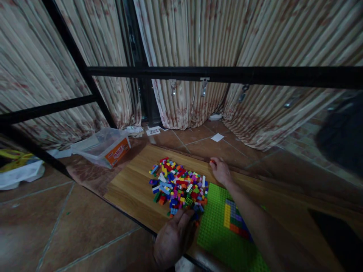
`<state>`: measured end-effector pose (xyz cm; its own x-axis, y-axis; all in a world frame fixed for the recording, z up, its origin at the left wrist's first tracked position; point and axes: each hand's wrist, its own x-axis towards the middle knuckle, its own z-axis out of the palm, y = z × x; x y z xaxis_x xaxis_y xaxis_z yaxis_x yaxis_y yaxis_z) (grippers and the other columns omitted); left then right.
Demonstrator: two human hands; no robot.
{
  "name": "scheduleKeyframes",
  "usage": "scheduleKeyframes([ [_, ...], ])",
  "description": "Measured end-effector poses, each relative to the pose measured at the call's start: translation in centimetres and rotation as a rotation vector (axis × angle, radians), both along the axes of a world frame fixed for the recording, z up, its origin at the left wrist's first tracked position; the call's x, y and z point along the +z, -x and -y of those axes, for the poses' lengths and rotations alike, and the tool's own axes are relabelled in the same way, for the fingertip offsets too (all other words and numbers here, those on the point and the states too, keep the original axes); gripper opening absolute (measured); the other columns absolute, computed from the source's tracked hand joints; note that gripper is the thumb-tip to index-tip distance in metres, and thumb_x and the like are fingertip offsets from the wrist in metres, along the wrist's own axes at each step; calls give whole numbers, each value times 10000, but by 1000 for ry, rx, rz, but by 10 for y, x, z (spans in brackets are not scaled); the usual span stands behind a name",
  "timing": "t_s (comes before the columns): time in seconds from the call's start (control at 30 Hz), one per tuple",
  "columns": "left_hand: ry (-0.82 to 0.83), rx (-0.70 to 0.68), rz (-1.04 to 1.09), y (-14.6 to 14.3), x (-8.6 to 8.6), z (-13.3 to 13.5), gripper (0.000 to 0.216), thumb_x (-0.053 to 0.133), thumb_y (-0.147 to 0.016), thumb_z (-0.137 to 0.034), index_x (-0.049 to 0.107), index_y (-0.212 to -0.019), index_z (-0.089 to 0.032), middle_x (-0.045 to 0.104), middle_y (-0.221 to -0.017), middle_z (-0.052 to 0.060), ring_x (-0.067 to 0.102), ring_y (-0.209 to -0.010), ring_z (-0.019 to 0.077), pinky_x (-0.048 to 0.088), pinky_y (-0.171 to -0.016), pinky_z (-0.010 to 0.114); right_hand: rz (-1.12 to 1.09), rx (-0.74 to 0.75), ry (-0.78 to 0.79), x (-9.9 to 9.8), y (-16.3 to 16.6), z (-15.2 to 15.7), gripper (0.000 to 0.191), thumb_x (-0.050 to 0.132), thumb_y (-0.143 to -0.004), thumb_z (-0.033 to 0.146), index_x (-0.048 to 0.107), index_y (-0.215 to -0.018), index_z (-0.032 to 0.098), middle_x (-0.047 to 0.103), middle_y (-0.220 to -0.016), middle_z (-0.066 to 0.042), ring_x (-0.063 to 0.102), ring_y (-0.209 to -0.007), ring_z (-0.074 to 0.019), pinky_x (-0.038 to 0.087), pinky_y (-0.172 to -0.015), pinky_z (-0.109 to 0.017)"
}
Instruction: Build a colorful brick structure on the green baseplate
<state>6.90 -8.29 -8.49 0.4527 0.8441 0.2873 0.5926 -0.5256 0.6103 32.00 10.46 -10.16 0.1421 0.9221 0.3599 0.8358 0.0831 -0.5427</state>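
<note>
A loose pile of colourful toy bricks [181, 181] lies on a wooden board. At its near edge is my left hand [174, 234], fingers stretched out against the bricks, with no brick seen gripped; its fingertips are partly hidden. Beyond the pile, close to the board's far edge, my right hand [221, 172] pinches a small red-orange brick [212, 161]. Right of the pile lies a green studded baseplate [211, 223]. Built onto it is a patch of yellow, grey, orange and other bricks [227, 216], partly covered by my right forearm.
The wooden board [133, 181] rests low over a tiled floor [93, 223]. A clear plastic bin [99, 145] with an orange label stands at the far left. Behind are a black metal rail [176, 71] and striped curtains [210, 41]. A dark rectangle [334, 234] is at right.
</note>
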Motion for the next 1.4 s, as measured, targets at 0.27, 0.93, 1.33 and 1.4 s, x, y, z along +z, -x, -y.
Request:
scheduleKeyframes([
  [0.27, 151, -107, 57, 11, 14, 3, 261, 398, -951, -258, 516, -1184, -246, 623, -1062, 76, 636, -888, 145, 564, -788, 254, -67, 3, 14, 0, 7, 17, 259, 496, -837, 238, 651, -1040, 191, 620, -1011, -89, 585, -932, -220, 441, -892, -346],
  [0.93, 531, 101, 736, -102, 60, -62, 292, 515, -856, -254, 630, -1095, -132, 668, -894, 45, 588, -676, 109, 487, -626, 206, -649, -186, 53, 62, -24, 220, 307, 666, -747, 377, 684, -995, 198, 730, -962, -91, 674, -874, -235, 534, -796, -394],
  [1.33, 549, 73, 551, -98, 34, -65, 290, 568, -813, -248, 675, -1061, -141, 701, -1003, 80, 646, -843, 180, 506, -776, 280, -454, -84, 141, 47, 4, 198, 244, 574, -805, 272, 662, -1027, 221, 672, -1006, -56, 648, -904, -194, 508, -849, -361],
  [1.4, 546, 75, 531, -100, 32, -66, 303, 562, -811, -222, 666, -1082, -136, 694, -1054, 90, 651, -877, 188, 507, -812, 297, -419, -89, 146, 45, 3, 200, 253, 571, -805, 265, 656, -1039, 222, 665, -1019, -58, 644, -909, -195, 508, -856, -364],
])
